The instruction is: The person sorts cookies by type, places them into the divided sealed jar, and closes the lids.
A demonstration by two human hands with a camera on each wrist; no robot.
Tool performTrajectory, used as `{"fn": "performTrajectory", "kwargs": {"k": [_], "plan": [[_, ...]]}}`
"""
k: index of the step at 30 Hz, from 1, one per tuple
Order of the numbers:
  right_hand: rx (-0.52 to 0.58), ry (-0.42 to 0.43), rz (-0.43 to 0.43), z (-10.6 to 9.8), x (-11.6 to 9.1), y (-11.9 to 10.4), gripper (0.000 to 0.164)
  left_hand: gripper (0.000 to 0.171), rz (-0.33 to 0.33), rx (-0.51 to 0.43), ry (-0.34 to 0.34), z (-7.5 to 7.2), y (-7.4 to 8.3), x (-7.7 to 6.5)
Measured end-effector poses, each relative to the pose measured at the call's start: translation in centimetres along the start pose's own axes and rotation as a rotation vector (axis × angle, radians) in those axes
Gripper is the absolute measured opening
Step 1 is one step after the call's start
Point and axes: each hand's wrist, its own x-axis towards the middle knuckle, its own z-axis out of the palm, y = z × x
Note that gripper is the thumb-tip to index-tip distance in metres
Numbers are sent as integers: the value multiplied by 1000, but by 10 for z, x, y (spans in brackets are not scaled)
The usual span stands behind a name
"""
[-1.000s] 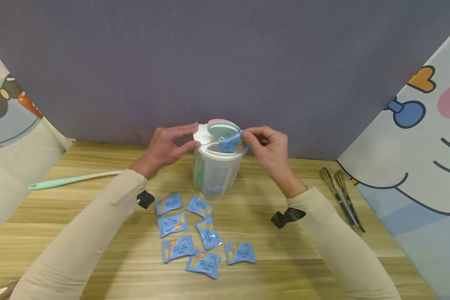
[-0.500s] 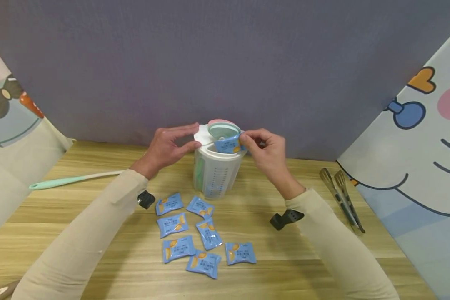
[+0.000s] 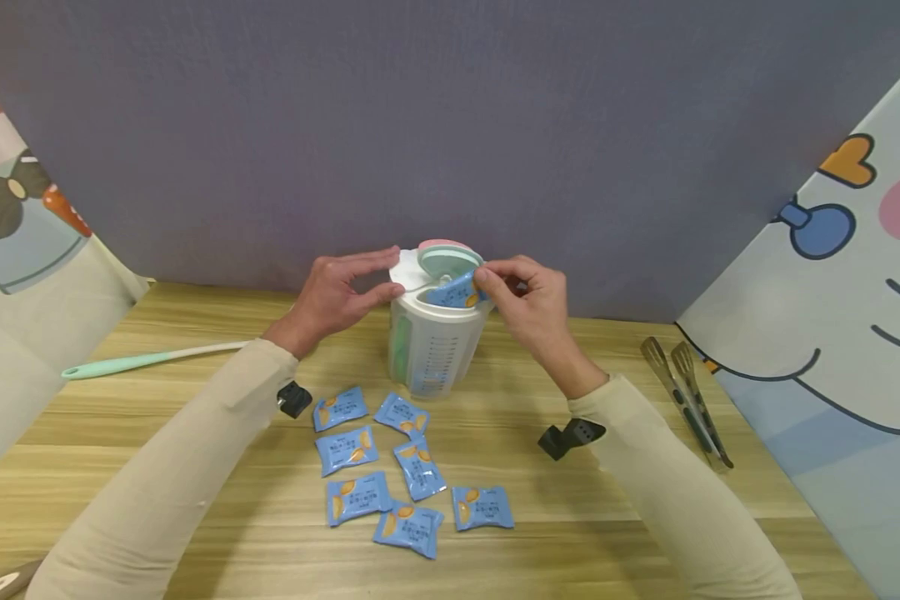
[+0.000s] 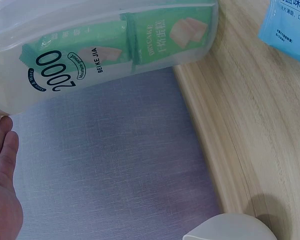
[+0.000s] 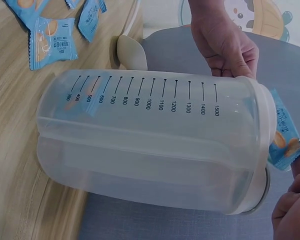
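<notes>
Pinched one blue packet [image 3: 450,292] by its right end between thumb and fingertips of the right hand [image 3: 532,304], with nothing else in that grip. Spread the left hand [image 3: 333,296] wide, thumb and index finger apart, at the left edge of the white lid [image 3: 407,273] on the clear tub [image 3: 438,350]; touched there, but could not tell how firmly. Held the packet at the tub's front mouth, partly below the rim and just in front of the raised green flap [image 3: 450,262], with a pink flap [image 3: 444,244] up behind it.

Judged the work to be partway along. Made out a blue shape [image 5: 90,97] through the wall near the lower marks, probably a packet already inside, and green packets [image 4: 170,32] through the side facing the left wrist camera. Could not count the full contents. Had seven loose packets [image 3: 358,498] lying on the table [image 3: 540,467] in front of the tub, apparently left to deal with. Had not yet let go of the pinched one.

Pointed the packet's free end leftward and slightly down into the mouth, with the long axis running mostly left to right, sloping up to the fingertips. Had the printed face turned toward the near side. Had the tub upright, with its long axis vertical and its measuring marks facing the near side. Had a green-handled spoon [image 3: 116,367] off to the left and tongs [image 3: 690,404] to the right, both well apart from the packet.
</notes>
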Motion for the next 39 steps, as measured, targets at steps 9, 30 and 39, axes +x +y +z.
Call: {"fn": "performTrajectory", "kwargs": {"k": [9, 30, 39], "plan": [[-17, 11, -16, 1, 0, -1, 5, 45, 1, 3, 4, 1, -1, 0], [-178, -1, -148, 9, 3, -1, 7, 45, 9, 6, 7, 1, -2, 0], [-193, -23, -158, 8, 2, 27, 5, 45, 10, 4, 2, 1, -1, 0]]}}
